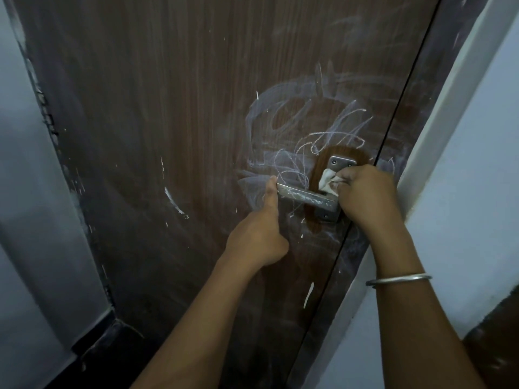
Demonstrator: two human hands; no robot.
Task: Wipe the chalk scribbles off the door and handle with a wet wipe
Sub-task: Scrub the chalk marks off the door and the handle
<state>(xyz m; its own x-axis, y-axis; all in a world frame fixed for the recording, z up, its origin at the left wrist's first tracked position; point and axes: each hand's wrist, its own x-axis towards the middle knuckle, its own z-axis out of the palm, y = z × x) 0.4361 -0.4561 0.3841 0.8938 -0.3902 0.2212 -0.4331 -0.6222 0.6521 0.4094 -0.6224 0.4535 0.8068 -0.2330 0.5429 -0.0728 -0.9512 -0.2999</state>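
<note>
A dark brown wooden door (168,122) fills the view, with white chalk scribbles (306,127) looping above and to the left of its metal lever handle (306,196). The handle itself carries chalk marks. My right hand (368,195) grips a crumpled white wet wipe (328,181) and presses it against the handle's back plate (341,162), where a wet, clean patch of wood shows. My left hand (261,234) holds the free end of the lever, thumb up along its tip.
A dark door frame (407,136) and a white wall edge (460,113) run down the right side. A grey wall (25,192) stands at the left. Smaller chalk streaks (175,203) mark the door lower down. A metal bangle (398,279) sits on my right wrist.
</note>
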